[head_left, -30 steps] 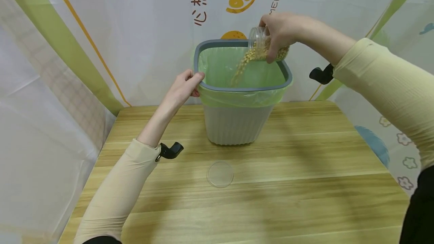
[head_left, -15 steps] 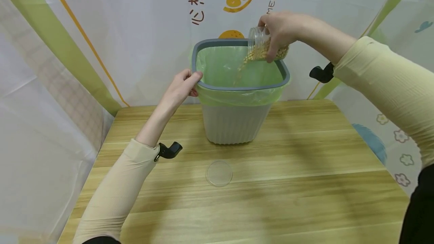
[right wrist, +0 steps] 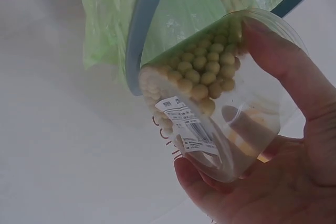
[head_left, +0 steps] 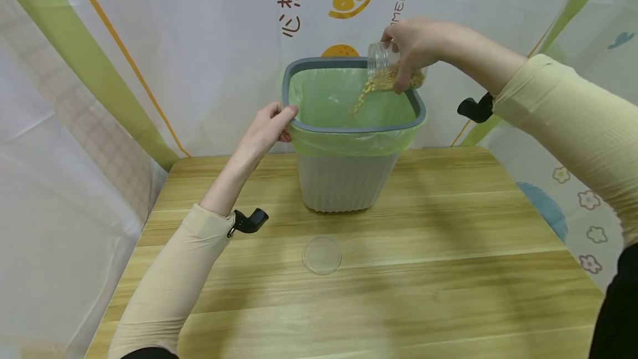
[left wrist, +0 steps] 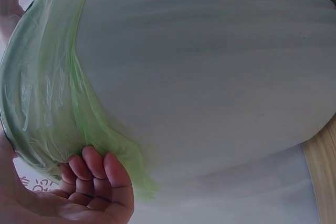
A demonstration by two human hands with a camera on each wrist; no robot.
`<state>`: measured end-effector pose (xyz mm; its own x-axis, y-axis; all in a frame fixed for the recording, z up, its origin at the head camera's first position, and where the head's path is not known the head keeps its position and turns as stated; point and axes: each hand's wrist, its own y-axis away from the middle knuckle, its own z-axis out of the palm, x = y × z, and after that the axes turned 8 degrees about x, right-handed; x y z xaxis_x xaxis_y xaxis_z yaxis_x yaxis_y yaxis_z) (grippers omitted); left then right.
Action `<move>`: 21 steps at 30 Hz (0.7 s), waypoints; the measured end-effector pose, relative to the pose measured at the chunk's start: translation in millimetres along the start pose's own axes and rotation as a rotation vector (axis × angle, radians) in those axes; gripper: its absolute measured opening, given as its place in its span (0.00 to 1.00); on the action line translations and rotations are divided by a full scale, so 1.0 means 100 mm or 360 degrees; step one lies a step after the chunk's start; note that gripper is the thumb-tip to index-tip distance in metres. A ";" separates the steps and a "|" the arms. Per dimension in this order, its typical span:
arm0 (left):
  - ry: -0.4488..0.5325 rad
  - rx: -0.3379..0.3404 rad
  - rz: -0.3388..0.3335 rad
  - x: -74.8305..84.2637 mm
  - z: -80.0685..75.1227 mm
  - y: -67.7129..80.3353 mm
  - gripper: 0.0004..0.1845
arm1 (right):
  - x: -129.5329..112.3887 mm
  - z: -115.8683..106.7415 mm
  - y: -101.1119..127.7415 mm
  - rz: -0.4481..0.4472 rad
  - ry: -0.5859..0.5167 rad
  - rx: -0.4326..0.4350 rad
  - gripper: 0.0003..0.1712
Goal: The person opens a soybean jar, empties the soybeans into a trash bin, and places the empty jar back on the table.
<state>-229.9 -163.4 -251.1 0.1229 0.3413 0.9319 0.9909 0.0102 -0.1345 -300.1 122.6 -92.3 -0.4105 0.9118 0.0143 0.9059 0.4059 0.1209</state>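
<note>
A light grey trash bin (head_left: 344,181) stands upright on the table, with a green plastic liner (head_left: 359,144) folded over its darker rim. My left hand (head_left: 266,128) grips the rim at the bin's left corner, thumb on top; in the left wrist view its fingers curl under, against the liner. At the back right, my right hand (head_left: 418,46) holds a clear plastic jar (head_left: 381,59) nearly on its side, mouth pointing left over the bin. Soybeans (right wrist: 202,69) lie along the jar's lower side, and a thin stream drops into the bin. A white label (right wrist: 189,125) marks the jar's base.
A round clear lid (head_left: 322,256) lies flat on the wooden table (head_left: 448,292), in front of the bin. Close behind the bin hangs a white printed curtain (head_left: 224,43), which also runs along both sides.
Beans have kept pouring from the jar; the stream is thinner and fewer remain inside. My left hand has stayed on the rim. The head view has shifted slightly.
</note>
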 end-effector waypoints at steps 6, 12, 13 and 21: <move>-0.0001 0.0007 0.0005 0.01 0.00 -0.01 0.20 | 0.01 -0.02 0.00 0.0002 0.0018 -0.0016 0.63; 0.0001 0.0001 -0.0005 0.01 -0.01 0.00 0.20 | 0.00 -0.03 0.00 0.0007 0.0058 -0.0026 0.65; 0.0001 0.0001 -0.0005 0.01 -0.01 0.00 0.20 | 0.00 -0.03 0.00 0.0010 0.0063 -0.0028 0.65; 0.0006 0.0000 -0.0002 0.01 -0.01 0.01 0.20 | -0.02 -0.02 0.00 0.0008 0.0082 -0.0018 0.64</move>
<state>-228.7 -164.2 -250.3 0.1218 0.3377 0.9333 0.9910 0.0108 -0.1332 -299.5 120.7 -90.0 -0.4112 0.9091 0.0663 0.9067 0.4005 0.1319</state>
